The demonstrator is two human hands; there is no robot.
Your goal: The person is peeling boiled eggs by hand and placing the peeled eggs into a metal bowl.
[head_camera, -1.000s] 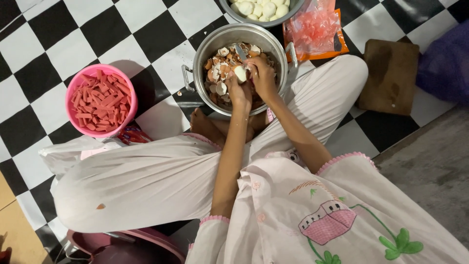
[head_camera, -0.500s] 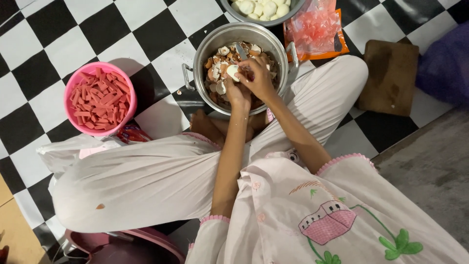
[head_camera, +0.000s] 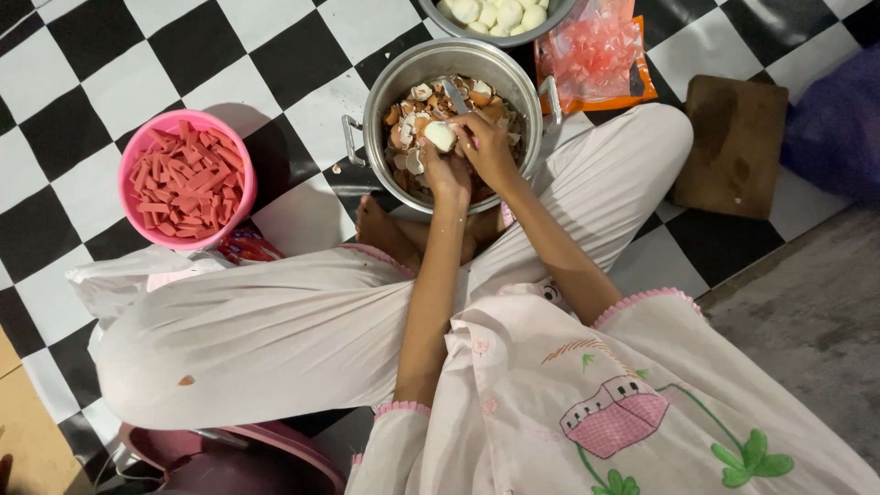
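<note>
I sit cross-legged on a checkered floor. Both hands are over a metal pot [head_camera: 385,101] filled with brown and white eggshell pieces. My left hand [head_camera: 446,174] and my right hand [head_camera: 489,147] together hold a white boiled egg [head_camera: 440,136], fingers pinching at its surface. A metal utensil handle [head_camera: 454,94] rests among the shells inside the pot.
A pink bowl [head_camera: 133,160] of cut red sausage sticks stands at left. A metal bowl [head_camera: 541,20] of peeled white eggs sits beyond the pot. A red plastic bag [head_camera: 591,50] and a wooden board [head_camera: 733,142] lie at right. A pink basin [head_camera: 229,458] is by my knee.
The egg has been turned slightly between my fingers, staying over the pot. My hands have stayed over the pot.
</note>
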